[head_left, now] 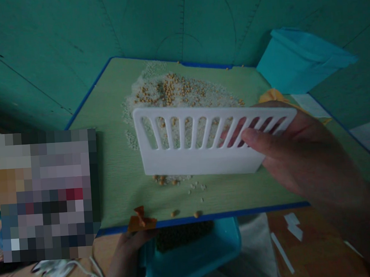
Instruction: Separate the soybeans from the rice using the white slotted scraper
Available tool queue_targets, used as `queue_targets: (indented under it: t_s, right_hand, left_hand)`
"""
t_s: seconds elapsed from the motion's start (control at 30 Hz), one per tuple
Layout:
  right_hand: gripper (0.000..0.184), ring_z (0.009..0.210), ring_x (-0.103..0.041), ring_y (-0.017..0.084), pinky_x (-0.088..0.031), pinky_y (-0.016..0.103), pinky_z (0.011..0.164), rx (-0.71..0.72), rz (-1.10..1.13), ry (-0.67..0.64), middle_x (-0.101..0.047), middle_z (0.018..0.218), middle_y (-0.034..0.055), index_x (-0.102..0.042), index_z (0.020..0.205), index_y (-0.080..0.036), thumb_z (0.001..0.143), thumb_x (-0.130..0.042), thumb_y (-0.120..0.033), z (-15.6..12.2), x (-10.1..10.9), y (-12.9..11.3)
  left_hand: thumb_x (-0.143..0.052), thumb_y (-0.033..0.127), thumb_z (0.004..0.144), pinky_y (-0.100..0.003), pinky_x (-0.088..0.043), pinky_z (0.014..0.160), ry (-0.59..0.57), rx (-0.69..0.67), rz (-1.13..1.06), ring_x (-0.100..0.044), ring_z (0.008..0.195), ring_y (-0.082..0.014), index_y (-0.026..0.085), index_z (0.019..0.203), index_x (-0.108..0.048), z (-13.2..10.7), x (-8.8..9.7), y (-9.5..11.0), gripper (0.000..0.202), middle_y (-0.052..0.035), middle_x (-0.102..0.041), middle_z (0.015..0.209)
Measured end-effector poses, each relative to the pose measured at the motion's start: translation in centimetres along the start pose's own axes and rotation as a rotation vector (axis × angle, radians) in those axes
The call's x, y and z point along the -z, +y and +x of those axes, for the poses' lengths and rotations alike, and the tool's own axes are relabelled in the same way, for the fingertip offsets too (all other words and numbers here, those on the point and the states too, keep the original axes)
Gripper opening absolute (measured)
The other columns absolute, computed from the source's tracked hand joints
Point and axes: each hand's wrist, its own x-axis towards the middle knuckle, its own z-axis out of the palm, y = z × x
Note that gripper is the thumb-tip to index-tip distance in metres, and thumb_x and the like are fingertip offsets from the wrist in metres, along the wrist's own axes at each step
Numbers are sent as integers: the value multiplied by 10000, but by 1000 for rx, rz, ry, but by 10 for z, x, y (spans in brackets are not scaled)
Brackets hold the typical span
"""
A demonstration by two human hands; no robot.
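At seven o'clock my left hand (126,257) meets the blue tray (192,261) — I can't tell finger closure. Grain pile (169,89) at twelve; slotted scraper (199,160) central, clamped in my right hand (302,160) at four. Likely scraping — next calls for a low, level edge.

Turquoise container (302,60): stood beyond the right hand's fingers (255,138), off to their right.
Orange scrap (271,94): lay just behind those fingers.
Green surface (165,22): spread, dark-lined, well beyond them.
White strips (282,253): lay on the wooden floor (320,247), below them.
White cables (57,271): lay left of the left hand's fingers (141,237).
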Motion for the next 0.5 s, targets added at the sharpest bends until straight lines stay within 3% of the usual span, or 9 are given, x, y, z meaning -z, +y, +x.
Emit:
queue_targets:
  t_s: [0.1, 0.3, 0.4, 0.5]
  right_hand:
    - [49, 715, -601, 110, -479, 222, 619, 16, -54, -5, -661, 809, -68, -653, 838, -282, 810, -616, -298, -4, 2, -2]
    - [85, 793, -632, 136, -504, 252, 710, 3, -32, -26, -679, 858, -52, -650, 891, -278, 819, -605, -275, -11, 3, -3]
    - [75, 817, -635, 156, -511, 276, 718, -20, 7, -49, -677, 876, -37, -646, 877, -277, 813, -609, -264, -12, 4, -2]
    - [86, 833, -637, 168, -516, 292, 736, -38, 29, -69, -677, 877, -29, -649, 880, -282, 799, -621, -282, -12, 5, 0]
  left_hand:
    - [-701, 137, 445, -273, -508, 474, -15, -29, -38, -615, 502, -194, 299, 592, -706, 5, 4, -2, 220, 56, -701, 552]
    - [-695, 38, 311, -271, -525, 505, 153, -52, 8, -635, 552, -214, 309, 525, -676, 21, 9, -10, 345, 74, -683, 472]
    - [-686, 149, 361, -351, -553, 578, 131, -20, 13, -673, 683, -281, 297, 621, -707, 24, 11, -12, 300, 29, -746, 602]
    - [-662, 149, 394, -337, -549, 669, 128, -88, 102, -674, 729, -259, 309, 570, -679, 26, 14, -8, 238, 59, -739, 593]
